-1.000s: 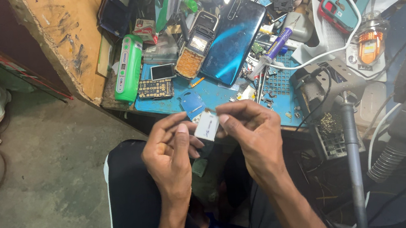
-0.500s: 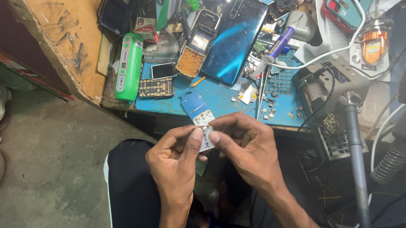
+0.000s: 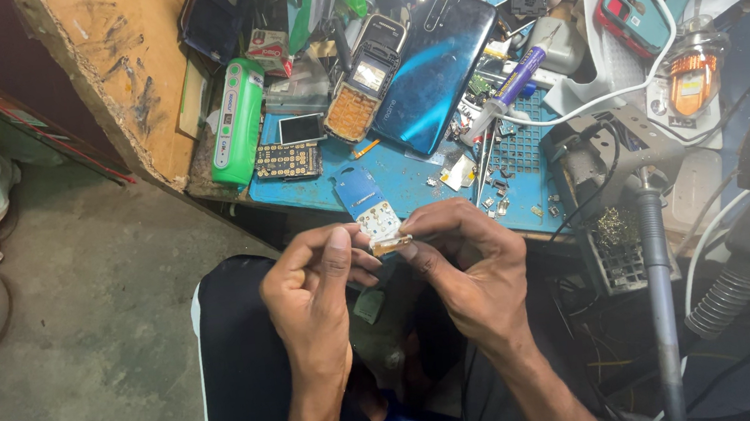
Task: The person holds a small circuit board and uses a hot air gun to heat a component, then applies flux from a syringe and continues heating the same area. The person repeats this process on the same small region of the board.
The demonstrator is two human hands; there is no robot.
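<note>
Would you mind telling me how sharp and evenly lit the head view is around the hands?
In the head view, the left hand and right hand are sharp and softly lit; the small part pinched between them is too small for detail; the blue phone shows glare.

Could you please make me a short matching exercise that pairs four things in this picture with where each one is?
Things:
1. small part
2. green case
3. blue phone
4. soldering iron

Places:
A. standing at the right, beside the bench
B. lying on the bench's left edge
C. pinched between the left hand and right hand
D. face down in the middle of the bench

Pairs: 1-C, 2-B, 3-D, 4-A
</note>
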